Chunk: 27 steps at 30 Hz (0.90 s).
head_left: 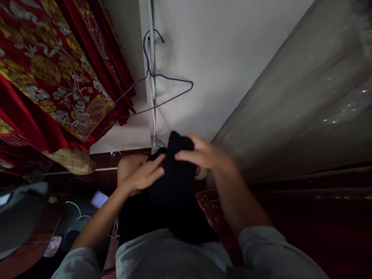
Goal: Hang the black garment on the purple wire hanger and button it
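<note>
A black garment (178, 170) is bunched up in front of me, draped down over my lap. My left hand (143, 174) touches its left side with fingers stretched toward the cloth. My right hand (205, 153) lies over its top right, fingers closed on the fabric. My bare knee (129, 166) shows just behind the left hand.
A purple wire hanger (158, 83) hangs on the white wall. Red and gold patterned curtains (55, 66) hang at the left. A grey shiny drape (299, 97) fills the right. A phone (99, 199), a white cable (77, 211) and a dark bag lie on the floor at the left.
</note>
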Motion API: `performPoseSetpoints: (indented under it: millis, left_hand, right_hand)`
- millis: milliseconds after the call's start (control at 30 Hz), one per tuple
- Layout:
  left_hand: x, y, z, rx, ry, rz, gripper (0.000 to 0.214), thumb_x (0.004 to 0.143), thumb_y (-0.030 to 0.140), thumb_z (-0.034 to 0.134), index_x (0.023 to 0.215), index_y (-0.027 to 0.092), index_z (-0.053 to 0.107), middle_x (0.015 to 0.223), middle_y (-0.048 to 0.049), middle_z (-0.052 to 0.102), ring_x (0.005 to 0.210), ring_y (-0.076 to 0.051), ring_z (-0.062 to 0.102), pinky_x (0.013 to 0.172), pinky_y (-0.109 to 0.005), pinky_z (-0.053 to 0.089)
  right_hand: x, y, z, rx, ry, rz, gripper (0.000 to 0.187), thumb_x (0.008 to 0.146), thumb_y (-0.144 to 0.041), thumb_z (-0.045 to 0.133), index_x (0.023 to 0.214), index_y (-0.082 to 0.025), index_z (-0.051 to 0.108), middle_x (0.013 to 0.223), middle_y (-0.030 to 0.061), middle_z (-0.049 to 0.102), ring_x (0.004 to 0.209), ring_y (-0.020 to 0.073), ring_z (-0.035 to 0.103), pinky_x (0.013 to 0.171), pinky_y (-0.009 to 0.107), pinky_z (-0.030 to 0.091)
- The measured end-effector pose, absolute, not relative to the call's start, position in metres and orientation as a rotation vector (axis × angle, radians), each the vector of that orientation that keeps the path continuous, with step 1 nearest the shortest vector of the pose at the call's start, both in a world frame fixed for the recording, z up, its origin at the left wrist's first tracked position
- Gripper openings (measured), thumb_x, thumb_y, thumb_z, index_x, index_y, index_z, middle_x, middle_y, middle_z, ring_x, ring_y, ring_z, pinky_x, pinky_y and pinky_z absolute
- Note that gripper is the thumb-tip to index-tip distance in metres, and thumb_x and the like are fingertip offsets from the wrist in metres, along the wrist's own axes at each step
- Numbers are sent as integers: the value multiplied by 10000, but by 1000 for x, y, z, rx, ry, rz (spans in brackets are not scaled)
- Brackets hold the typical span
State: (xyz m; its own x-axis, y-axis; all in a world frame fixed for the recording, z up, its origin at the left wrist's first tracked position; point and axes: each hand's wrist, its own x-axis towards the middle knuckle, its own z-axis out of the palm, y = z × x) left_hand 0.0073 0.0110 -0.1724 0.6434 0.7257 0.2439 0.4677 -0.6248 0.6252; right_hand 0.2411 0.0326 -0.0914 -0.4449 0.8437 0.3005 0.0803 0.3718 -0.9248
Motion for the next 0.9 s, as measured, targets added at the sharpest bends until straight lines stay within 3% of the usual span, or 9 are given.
performPoseSetpoints:
  millis: [100,167,300,367,467,567,667,800,900]
  left_hand:
    - [-3,16,-182,2530,1018,275,636,1019,702,378,1199,178,688,1225,-160,727,1177,-336,683,1114,-506,483]
    - [-17,19,-174,2593,1148,206,557,1030,641,431,1164,175,705,1253,-156,718,1187,-331,679,1108,-495,479]
    - [-45,24,-143,2589,1358,42,531,1047,579,429,938,157,732,939,-132,754,963,-304,726,991,-468,525]
    - [-59,25,-131,2547,1445,-15,570,1053,589,388,848,168,712,846,-114,739,894,-285,718,961,-443,523]
    - [-84,25,-127,2492,1564,-45,541,1053,562,355,854,197,702,861,-95,745,874,-283,708,964,-439,498]
    - [-110,28,-128,2459,1669,143,336,992,442,461,839,245,686,726,-57,688,709,-260,667,849,-375,509]
    - [-116,39,-117,2447,1612,572,149,893,284,549,768,255,626,679,-38,608,648,-241,605,794,-347,495]
    - [-80,65,-85,2264,1519,1261,76,868,189,578,802,222,594,733,-27,583,777,-228,621,911,-360,489]
    - [-48,86,-65,2202,1400,1470,180,872,128,594,1028,205,641,925,-36,684,961,-219,658,1002,-351,480]
  right_hand:
    - [265,61,-66,-832,-1740,655,177,734,-146,600,577,-224,581,575,-24,570,553,140,545,559,292,461]
    - [271,87,-60,-795,-1596,394,190,747,-105,573,702,-261,672,745,-5,699,763,192,662,763,350,542]
    - [250,144,-81,-917,-1595,492,216,915,-235,535,999,-338,705,1241,-17,726,1291,227,597,1177,408,420]
    - [236,168,-102,-1134,-1661,663,191,959,-350,516,935,-274,690,1179,54,738,1249,274,619,1119,444,452]
    - [230,185,-126,-1391,-1692,626,327,932,-440,573,685,-227,584,748,77,662,892,280,664,839,399,515]
    - [248,178,-129,-1396,-1662,379,412,838,-329,665,524,-232,416,513,-14,372,605,169,488,621,311,408]
    - [272,159,-117,-1341,-1656,293,463,793,-246,648,483,-232,305,493,-34,245,526,111,314,518,285,276]
    - [282,137,-104,-1314,-1690,376,466,821,-302,642,492,-227,321,491,-31,286,504,106,314,480,273,249]
    - [280,128,-105,-1230,-1792,465,394,870,-411,650,564,-217,496,536,-15,445,554,151,487,537,283,398]
